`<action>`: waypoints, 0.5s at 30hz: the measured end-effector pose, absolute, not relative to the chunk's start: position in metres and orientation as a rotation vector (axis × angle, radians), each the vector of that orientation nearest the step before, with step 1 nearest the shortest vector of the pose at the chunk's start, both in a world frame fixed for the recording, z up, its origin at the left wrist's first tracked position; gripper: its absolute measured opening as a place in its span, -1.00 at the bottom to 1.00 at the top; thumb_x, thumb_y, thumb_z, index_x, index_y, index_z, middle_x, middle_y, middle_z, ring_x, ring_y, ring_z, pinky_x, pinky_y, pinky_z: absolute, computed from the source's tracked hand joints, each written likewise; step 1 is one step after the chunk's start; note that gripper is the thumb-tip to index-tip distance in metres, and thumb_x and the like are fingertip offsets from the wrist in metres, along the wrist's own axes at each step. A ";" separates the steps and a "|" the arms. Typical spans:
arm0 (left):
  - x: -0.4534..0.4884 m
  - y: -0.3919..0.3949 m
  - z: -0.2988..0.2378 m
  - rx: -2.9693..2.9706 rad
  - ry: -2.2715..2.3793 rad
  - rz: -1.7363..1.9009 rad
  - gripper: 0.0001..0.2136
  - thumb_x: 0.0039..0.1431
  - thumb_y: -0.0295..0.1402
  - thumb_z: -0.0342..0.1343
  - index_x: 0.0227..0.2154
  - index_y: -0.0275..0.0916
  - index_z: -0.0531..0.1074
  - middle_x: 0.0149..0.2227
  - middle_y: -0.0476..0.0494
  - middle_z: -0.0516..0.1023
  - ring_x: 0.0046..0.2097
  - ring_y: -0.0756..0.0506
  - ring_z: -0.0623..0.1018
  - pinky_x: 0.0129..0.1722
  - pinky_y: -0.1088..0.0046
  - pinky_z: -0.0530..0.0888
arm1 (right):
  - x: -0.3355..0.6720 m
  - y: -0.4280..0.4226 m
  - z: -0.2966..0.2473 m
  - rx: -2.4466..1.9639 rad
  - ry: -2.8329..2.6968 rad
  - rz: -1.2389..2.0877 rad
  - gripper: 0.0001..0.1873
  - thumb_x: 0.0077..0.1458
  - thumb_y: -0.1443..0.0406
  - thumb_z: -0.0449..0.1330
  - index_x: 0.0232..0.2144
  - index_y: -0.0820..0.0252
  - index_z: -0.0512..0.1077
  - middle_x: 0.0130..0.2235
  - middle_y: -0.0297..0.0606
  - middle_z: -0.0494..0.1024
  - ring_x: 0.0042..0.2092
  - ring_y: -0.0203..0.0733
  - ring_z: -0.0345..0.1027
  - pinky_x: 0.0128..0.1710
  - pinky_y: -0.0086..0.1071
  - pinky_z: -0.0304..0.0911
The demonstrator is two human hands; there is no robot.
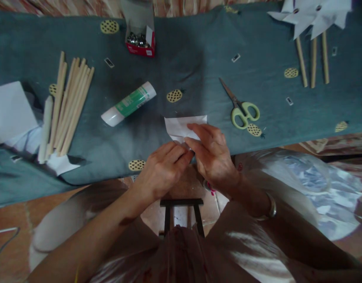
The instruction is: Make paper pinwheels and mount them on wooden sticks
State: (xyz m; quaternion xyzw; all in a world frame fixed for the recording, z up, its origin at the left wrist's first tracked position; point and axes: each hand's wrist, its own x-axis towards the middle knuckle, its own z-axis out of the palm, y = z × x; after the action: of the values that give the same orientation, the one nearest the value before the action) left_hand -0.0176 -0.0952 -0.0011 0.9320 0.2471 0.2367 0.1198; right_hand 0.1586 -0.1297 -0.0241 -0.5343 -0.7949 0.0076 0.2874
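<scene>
Both my hands meet over a small white piece of paper (181, 125) lying on the blue-green cloth (198, 59). My left hand (163, 169) has its fingers curled and pressed onto the paper's near edge. My right hand (212, 153) lies across the paper with its fingers pinching the same edge. Most of the paper's near part is hidden under my fingers.
A glue stick (128, 103) lies to the left, with a bundle of wooden sticks (69, 104) and white paper sheets (10, 112) further left. Green-handled scissors (241, 108) lie right. A red box of pins (140, 39) sits at the back; finished paper pinwheels (312, 23) at the far right.
</scene>
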 end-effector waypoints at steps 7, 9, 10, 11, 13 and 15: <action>-0.017 -0.094 -0.002 2.729 0.732 0.697 -0.88 0.30 -0.54 0.04 -0.24 -0.38 0.49 -0.34 -0.16 0.56 -0.28 -0.08 0.52 -0.31 0.42 0.55 | 0.158 -0.129 -0.028 -1.406 -2.100 0.043 -0.76 0.29 0.40 0.01 -0.08 0.13 0.42 0.13 -0.10 0.47 0.12 -0.01 0.30 0.01 -0.06 0.32; -0.017 -0.095 -0.002 2.734 0.739 0.706 -0.88 0.31 -0.54 0.04 -0.24 -0.37 0.49 -0.33 -0.15 0.56 -0.28 -0.08 0.52 -0.31 0.42 0.55 | 0.161 -0.129 -0.025 -1.405 -2.076 0.112 -0.74 0.28 0.40 0.01 -0.08 0.13 0.44 0.13 -0.08 0.46 0.14 0.02 0.28 0.05 -0.03 0.32; -0.017 -0.095 -0.002 2.738 0.743 0.702 -0.88 0.30 -0.54 0.04 -0.24 -0.37 0.49 -0.33 -0.16 0.56 -0.28 -0.08 0.52 -0.31 0.41 0.55 | 0.163 -0.129 -0.023 -1.401 -2.066 0.155 -0.73 0.27 0.40 0.01 -0.08 0.13 0.44 0.14 -0.08 0.45 0.16 0.02 0.27 0.07 -0.01 0.32; -0.017 -0.095 -0.002 2.742 0.748 0.696 -0.88 0.30 -0.54 0.05 -0.24 -0.37 0.49 -0.32 -0.16 0.57 -0.28 -0.08 0.52 -0.31 0.41 0.55 | 0.165 -0.130 -0.021 -1.400 -2.056 0.199 -0.71 0.25 0.41 0.01 -0.07 0.12 0.45 0.14 -0.09 0.44 0.17 0.02 0.26 0.10 0.00 0.31; -0.018 -0.096 -0.002 2.750 0.757 0.672 -0.88 0.30 -0.53 0.05 -0.23 -0.37 0.49 -0.32 -0.15 0.57 -0.27 -0.08 0.52 -0.30 0.41 0.55 | 0.168 -0.130 -0.018 -1.393 -2.043 0.263 -0.67 0.22 0.43 0.01 -0.06 0.12 0.46 0.15 -0.10 0.43 0.17 0.00 0.26 0.15 -0.01 0.30; -0.018 -0.096 -0.002 2.753 0.762 0.651 -0.88 0.32 -0.52 0.04 -0.22 -0.35 0.49 -0.31 -0.15 0.57 -0.26 -0.07 0.52 -0.29 0.41 0.55 | 0.171 -0.129 -0.015 -1.388 -2.026 0.301 -0.63 0.19 0.45 0.02 -0.04 0.09 0.46 0.15 -0.14 0.43 0.17 -0.02 0.28 0.17 -0.01 0.30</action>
State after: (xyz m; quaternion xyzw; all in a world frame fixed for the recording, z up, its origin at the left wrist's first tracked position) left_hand -0.0180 -0.0962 -0.0015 0.9344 0.2586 0.2210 0.1059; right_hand 0.1708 -0.1288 -0.0149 -0.5299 -0.7738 0.1150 0.3274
